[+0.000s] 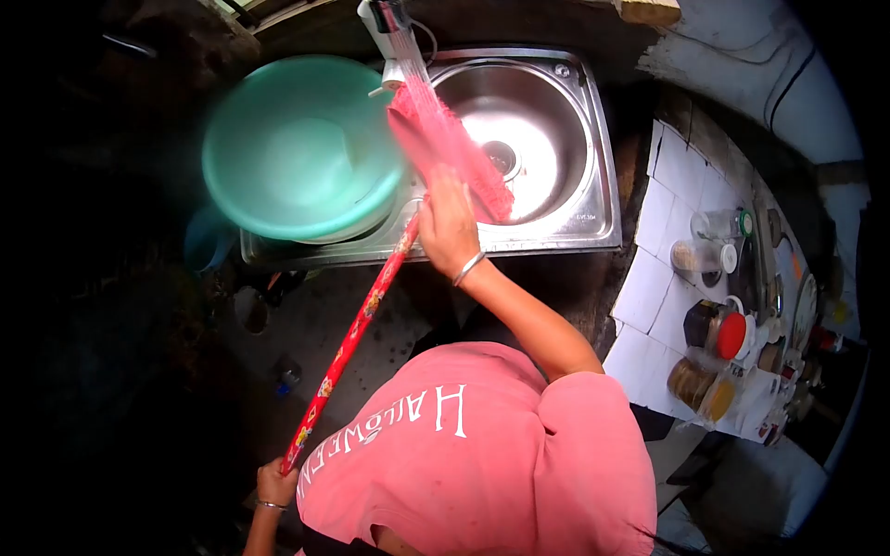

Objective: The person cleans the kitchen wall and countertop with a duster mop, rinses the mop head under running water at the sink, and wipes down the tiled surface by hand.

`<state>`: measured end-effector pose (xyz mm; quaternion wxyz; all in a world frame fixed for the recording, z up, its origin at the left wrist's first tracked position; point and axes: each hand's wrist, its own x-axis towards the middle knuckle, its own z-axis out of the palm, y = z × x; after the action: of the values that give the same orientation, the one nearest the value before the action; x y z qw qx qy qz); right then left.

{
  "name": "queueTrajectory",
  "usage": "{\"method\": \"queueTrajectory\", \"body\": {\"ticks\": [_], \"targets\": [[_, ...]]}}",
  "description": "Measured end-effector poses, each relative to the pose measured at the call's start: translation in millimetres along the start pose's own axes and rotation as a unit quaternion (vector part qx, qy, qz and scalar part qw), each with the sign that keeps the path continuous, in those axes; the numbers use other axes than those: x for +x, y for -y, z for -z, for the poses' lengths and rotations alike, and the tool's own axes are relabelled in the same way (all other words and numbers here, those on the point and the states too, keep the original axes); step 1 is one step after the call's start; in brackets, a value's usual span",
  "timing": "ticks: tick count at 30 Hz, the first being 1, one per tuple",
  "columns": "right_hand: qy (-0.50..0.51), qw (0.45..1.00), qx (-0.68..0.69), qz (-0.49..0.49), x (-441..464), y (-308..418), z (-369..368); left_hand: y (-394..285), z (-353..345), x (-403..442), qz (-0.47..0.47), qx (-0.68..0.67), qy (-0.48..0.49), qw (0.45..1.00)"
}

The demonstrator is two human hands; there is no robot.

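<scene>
A broom with a red patterned handle (345,347) and a pinkish-red bristled head (464,162) slants from lower left up to the sink. Near the handle's lower end, my left hand (276,482) is closed round it. My right hand (450,222) grips the broom where the handle meets the head; its fingertips blur into the head. From the tap (385,28), water runs down onto the bristles. The head lies across the left rim of the round steel sink bowl (561,176).
A large green basin (236,176) stands on the left of the steel sink unit (607,218). To the right, a white-tiled counter (640,287) carries several jars, among them a red-lidded jar (731,334) and a yellow-lidded jar (717,400).
</scene>
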<state>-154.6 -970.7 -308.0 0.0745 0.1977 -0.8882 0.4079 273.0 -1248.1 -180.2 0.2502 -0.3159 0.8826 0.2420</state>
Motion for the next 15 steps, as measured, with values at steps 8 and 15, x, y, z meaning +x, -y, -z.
{"method": "queueTrajectory", "body": {"ticks": [8,15], "targets": [[0.141,0.957,0.047,-0.248,52.0,-126.3,-50.7,-17.2,2.1,-17.0,0.022,-0.019,0.035,0.999],[0.036,0.976,0.035,-0.210,56.9,-111.9,-1.8,-12.1,-3.0,-30.4,0.019,0.000,0.011,1.000]]}}
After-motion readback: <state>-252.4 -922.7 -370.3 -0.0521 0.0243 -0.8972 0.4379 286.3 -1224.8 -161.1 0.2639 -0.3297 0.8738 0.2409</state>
